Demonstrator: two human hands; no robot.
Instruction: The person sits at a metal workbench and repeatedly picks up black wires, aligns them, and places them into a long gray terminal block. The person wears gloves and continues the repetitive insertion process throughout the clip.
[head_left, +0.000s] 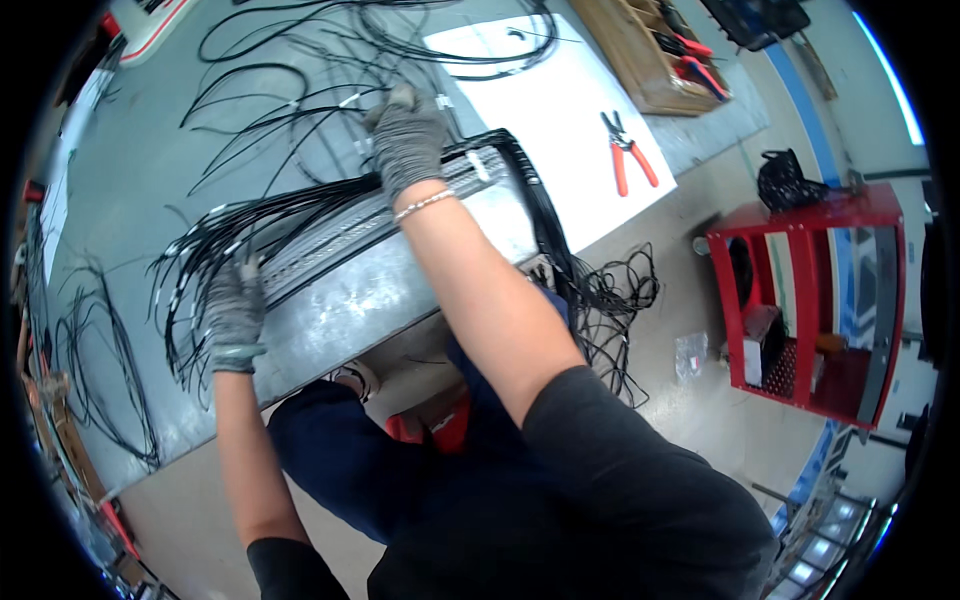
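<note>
grey table [130,205] under black cables [300,205], left hand [236,305] and right hand [409,145] among them, fingers [402,98] unclear in opening and hold

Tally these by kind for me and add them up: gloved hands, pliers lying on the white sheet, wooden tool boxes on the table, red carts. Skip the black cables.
Gloved hands: 2, left hand and right hand
Pliers on the white sheet: 1
Wooden tool box: 1
Red cart: 1
Total: 5
</note>
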